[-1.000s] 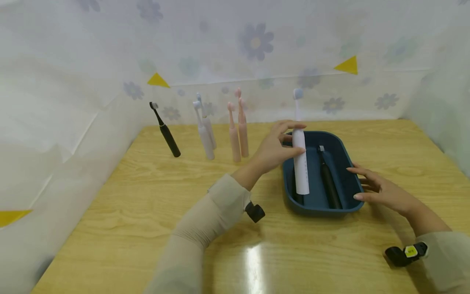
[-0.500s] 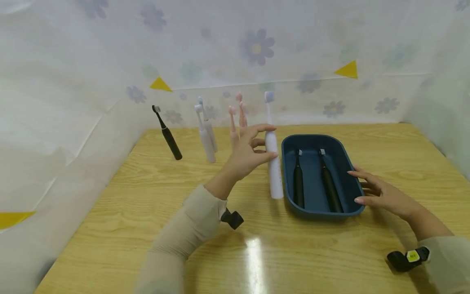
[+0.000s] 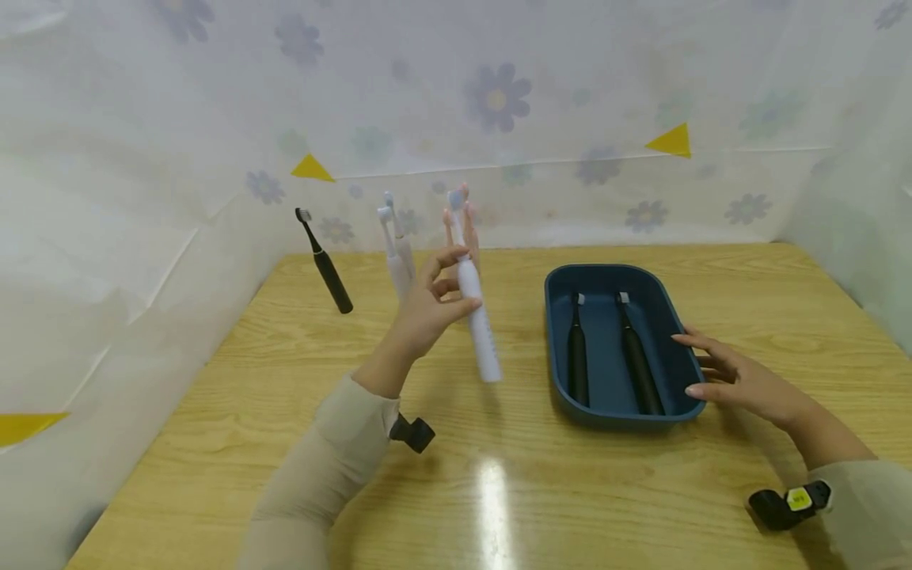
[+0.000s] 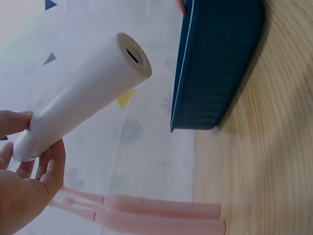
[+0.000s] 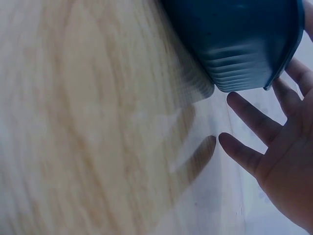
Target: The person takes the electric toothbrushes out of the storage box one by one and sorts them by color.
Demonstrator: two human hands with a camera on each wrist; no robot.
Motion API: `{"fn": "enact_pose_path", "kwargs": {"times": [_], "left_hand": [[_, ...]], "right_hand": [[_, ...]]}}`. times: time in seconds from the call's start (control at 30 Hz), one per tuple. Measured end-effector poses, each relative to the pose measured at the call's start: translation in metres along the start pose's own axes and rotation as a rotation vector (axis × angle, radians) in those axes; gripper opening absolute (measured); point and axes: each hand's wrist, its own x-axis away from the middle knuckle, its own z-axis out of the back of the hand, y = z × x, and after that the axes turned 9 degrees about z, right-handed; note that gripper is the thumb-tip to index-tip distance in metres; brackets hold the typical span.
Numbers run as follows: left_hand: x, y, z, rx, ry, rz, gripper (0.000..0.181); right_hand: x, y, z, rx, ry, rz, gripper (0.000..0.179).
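Note:
My left hand (image 3: 426, 305) pinches a white electric toothbrush (image 3: 479, 324) by its upper handle, thumb on one side and fingers on the other. The toothbrush is raised above the table with its blue-white head up; its round base (image 4: 135, 57) faces the left wrist camera. On the right stands a dark blue tray (image 3: 606, 415), where two black electric toothbrushes (image 3: 579, 360) lie side by side. Against the tray's right rim rests my right hand (image 3: 758, 388), its fingers spread and fairly straight.
Behind the left hand stand pink electric toothbrushes (image 4: 161, 223), partly hidden. White electric toothbrushes (image 3: 396, 269) stand left of them, and a black electric toothbrush (image 3: 332, 281) farther left. A flower-print sheet (image 3: 541, 103) hangs behind the wooden table (image 3: 235, 443).
The left hand has carried the white toothbrush leftward from over the tray to in front of the pink ones, uncovering the left black toothbrush. The right hand has stayed at the tray rim.

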Motion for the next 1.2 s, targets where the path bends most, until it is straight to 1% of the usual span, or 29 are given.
{"fn": "enact_pose_path", "kwargs": {"times": [0.13,0.3,0.4,0.6,0.73,0.93,1.07,1.2], "left_hand": [[0.004,-0.003,0.011,-0.009,0.059,-0.005,0.061],[0.009,-0.009,0.023,0.012,0.123,0.008,0.059],[0.013,-0.011,0.029,0.021,0.145,0.013,0.060],[0.016,-0.015,0.044,0.009,0.171,0.004,0.072],[0.019,-0.017,0.053,-0.024,0.198,0.019,0.076],[0.021,-0.019,0.070,-0.080,0.283,0.072,0.078],[0.020,-0.022,0.081,-0.127,0.319,0.081,0.072],[0.018,-0.026,0.091,-0.197,0.360,0.099,0.063]], "right_hand": [[-0.001,-0.001,0.000,-0.004,-0.002,-0.001,0.066],[-0.001,0.000,-0.002,-0.014,0.000,-0.001,0.065],[0.000,0.000,-0.003,-0.009,0.000,0.001,0.064],[0.000,-0.001,-0.004,-0.024,0.004,0.000,0.065],[0.001,-0.002,-0.005,-0.042,0.009,-0.006,0.065],[0.001,-0.002,-0.004,-0.031,0.010,-0.006,0.065],[0.000,-0.003,-0.003,-0.023,0.010,-0.001,0.065],[0.000,-0.003,-0.002,-0.018,0.007,0.004,0.065]]}}
